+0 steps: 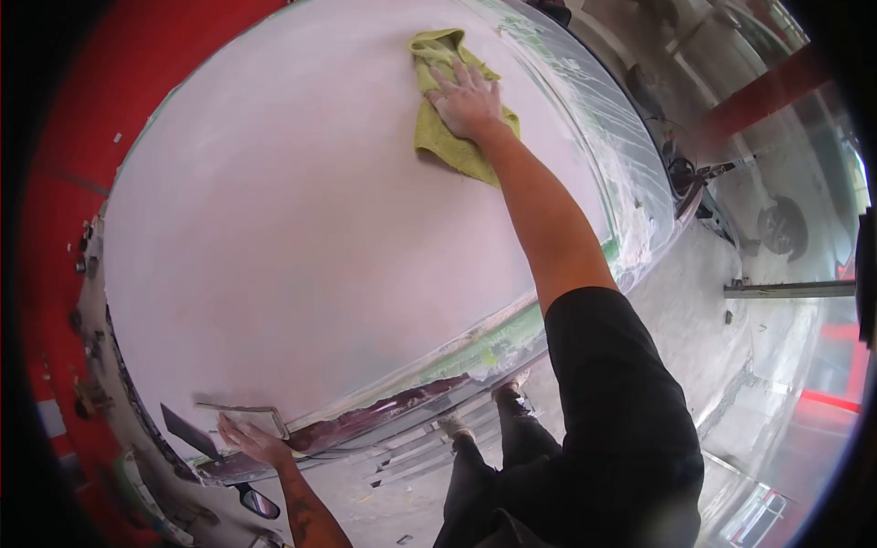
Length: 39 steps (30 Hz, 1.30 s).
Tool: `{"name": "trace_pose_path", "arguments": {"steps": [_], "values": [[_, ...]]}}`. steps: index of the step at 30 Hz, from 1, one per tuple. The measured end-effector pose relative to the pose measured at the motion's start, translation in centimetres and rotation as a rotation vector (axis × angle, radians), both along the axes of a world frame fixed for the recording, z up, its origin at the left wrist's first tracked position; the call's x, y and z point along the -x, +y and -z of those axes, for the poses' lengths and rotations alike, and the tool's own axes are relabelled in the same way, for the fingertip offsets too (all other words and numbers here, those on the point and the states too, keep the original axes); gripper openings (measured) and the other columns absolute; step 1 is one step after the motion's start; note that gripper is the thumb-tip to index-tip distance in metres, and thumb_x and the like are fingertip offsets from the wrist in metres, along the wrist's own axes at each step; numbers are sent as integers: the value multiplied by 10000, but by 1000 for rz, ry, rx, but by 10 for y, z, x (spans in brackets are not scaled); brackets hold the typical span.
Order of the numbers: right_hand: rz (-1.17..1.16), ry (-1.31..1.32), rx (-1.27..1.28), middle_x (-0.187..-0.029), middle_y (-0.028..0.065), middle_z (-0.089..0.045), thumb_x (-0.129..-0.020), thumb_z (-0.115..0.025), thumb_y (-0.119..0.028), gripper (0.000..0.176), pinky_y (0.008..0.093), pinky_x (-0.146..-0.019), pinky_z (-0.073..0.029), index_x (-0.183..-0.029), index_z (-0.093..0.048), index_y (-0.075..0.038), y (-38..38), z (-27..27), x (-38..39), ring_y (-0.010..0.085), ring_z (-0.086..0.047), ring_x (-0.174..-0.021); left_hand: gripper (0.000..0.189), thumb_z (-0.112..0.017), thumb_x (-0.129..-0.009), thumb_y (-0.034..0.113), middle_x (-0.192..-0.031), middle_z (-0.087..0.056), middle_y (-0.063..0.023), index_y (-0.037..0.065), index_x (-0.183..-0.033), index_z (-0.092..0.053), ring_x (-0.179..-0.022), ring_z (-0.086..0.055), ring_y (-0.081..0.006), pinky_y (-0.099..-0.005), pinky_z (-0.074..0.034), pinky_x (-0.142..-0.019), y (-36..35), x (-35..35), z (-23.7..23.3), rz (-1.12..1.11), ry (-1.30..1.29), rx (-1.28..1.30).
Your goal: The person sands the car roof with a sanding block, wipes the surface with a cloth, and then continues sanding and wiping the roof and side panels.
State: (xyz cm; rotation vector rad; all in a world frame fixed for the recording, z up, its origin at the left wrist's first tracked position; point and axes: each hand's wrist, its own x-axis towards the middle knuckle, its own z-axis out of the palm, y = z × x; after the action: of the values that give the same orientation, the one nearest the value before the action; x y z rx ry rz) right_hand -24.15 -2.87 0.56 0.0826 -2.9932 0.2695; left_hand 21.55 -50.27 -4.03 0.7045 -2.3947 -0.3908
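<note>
A large pale panel [292, 183], coated in whitish-pink, fills the middle of the view. My right hand [468, 100] lies spread on a yellow-green cloth [448, 146] and presses it against the panel near its top right. At the panel's lower left edge, my left hand [251, 442] touches a flat, pale rectangular block or sheet [260, 418]; its fingers look stretched out over that piece's edge. Beside it, a dark flat blade-like piece [189, 433] stands up at a slant. The underside of each hand is hidden.
Green masking tape and plastic sheeting [585, 100] line the panel's right edge. A side mirror [259, 502] juts out at the lower left. My feet [454, 425] are on the floor below the near edge. A red surface [100, 100] lies at far left.
</note>
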Motion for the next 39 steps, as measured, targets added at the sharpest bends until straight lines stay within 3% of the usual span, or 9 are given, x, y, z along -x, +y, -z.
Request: {"name": "trace_pose_path", "arguments": {"steps": [4,10,20,24,26,29,32,35,39], "values": [[364,-68,118,-1633,79,-189,-1006,-316,-478,576,598,-1175,-146,-1548,-286,-286,85,13,-6,319,-193,-1492,580,-347,-1046,438,-1456,-338,-245,26,-1449,-416,-1333,-382,-393,-500,-333,-1091,-8,-3,4,23,-13,38],[585,-120,173,-1635,81,-177,-1004,-350,-456,582,602,-1181,-135,-1547,-293,-255,122,23,-52,313,-169,-1500,572,-361,-1045,434,-1451,-352,-239,26,-1440,-426,-1333,-383,-389,-494,-333,-1084,-12,-3,7,31,1,43],[548,-164,146,-1607,110,-250,-1004,-373,-377,556,575,-1193,-133,-1526,-344,-187,169,32,-195,303,-203,-1489,532,-391,-1032,404,-1426,-381,-244,57,-1432,-443,-1310,-401,-397,-509,-361,-1052,-16,2,17,-21,50,-3],[393,-228,160,-1547,143,-367,-965,-426,-319,524,567,-1189,-158,-1463,-454,-157,211,39,-274,327,-268,-1463,517,-421,-1026,380,-1405,-396,-247,43,-1416,-453,-1298,-410,-398,-500,-383,-1035,-13,4,17,-9,66,49],[412,-138,143,-1416,186,-506,-952,-445,-287,445,541,-1126,-296,-1338,-559,-97,233,40,-326,381,-416,-1357,514,-436,-1021,373,-1406,-397,-247,35,-1408,-457,-1293,-413,-402,-500,-383,-1034,-11,6,17,-11,58,15],[424,75,518,-1134,280,-587,-941,-450,-236,333,514,-914,-432,-1107,-584,20,276,48,-412,484,-552,-1054,506,-472,-1010,352,-1407,-401,-247,18,-1389,-466,-1289,-420,-410,-498,-389,-1028,-20,4,26,20,22,131],[803,102,639,-1235,247,-592,-1017,-423,-372,488,425,-971,-435,-1306,-545,2,301,47,-516,377,-565,-1161,505,-465,-1010,361,-1416,-392,-246,28,-1389,-469,-1286,-428,-412,-498,-384,-1030,-5,10,12,-43,27,37],[868,148,1266,-1369,154,-515,-1010,-440,-464,552,493,-1004,-438,-1434,-448,-111,317,42,-630,303,-506,-1251,514,-459,-1007,385,-1419,-392,-233,55,-1401,-464,-1300,-423,-397,-501,-374,-1040,-4,14,13,-72,-1,72],[1218,269,1290,-1441,108,-443,-978,-445,-575,643,553,-975,-445,-1494,-360,-200,300,34,-762,307,-445,-1306,556,-470,-990,453,-1430,-394,-204,95,-1416,-456,-1311,-418,-373,-508,-354,-1060,-16,17,32,-99,-22,82]]}}
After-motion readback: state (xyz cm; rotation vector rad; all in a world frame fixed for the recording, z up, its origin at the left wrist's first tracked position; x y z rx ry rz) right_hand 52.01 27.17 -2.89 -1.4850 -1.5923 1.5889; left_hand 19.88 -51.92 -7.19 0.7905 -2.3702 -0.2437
